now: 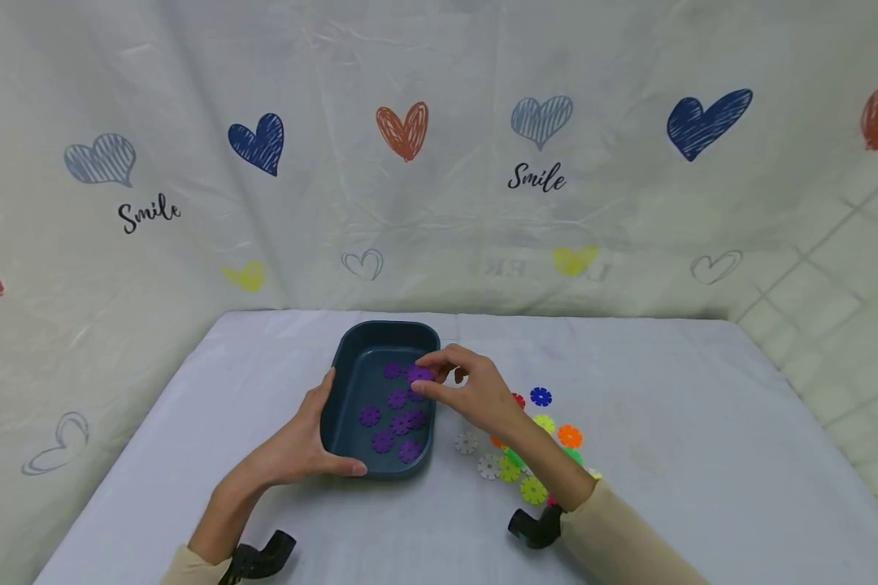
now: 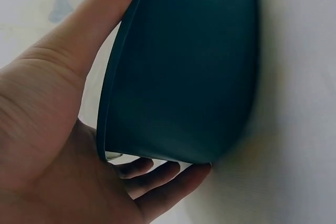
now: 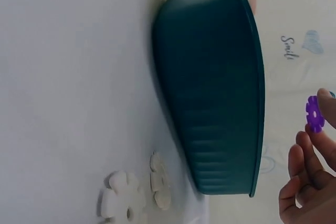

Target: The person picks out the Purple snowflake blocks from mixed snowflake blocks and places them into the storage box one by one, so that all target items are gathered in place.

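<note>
A dark teal, deep rectangular tray stands on the table, with several purple notched plastic discs lying on its floor. My left hand grips the tray at its near left corner, thumb on the near rim and fingers along the left side; the left wrist view shows them against the tray wall. Over the tray's right side, my right hand pinches a purple notched disc between thumb and index finger. The other fingers of that hand are loosely curled.
Right of the tray, loose notched discs lie under my right forearm: white, yellow, orange, blue and others partly hidden. A white cloth covers the table. A curtain printed with hearts hangs behind.
</note>
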A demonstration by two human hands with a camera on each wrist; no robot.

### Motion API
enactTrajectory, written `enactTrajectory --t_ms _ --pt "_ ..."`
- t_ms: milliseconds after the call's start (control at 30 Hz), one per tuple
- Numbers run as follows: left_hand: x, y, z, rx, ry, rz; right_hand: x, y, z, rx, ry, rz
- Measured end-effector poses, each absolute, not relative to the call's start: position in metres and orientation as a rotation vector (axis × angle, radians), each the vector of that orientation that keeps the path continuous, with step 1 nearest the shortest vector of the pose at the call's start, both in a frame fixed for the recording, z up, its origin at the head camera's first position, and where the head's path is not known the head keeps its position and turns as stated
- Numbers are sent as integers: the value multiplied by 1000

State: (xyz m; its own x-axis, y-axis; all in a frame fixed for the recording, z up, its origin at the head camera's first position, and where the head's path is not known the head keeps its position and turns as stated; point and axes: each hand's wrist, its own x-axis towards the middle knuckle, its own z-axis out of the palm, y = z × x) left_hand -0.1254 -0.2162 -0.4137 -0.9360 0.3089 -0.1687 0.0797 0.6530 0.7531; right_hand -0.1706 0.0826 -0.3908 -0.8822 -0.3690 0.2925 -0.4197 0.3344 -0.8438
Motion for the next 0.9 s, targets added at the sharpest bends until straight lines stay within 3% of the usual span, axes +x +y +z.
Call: enactTrajectory --t_ms 900 --pt "-124 -219 -412 311 2575 1165 -182 61 -399 686 -2570 1582"
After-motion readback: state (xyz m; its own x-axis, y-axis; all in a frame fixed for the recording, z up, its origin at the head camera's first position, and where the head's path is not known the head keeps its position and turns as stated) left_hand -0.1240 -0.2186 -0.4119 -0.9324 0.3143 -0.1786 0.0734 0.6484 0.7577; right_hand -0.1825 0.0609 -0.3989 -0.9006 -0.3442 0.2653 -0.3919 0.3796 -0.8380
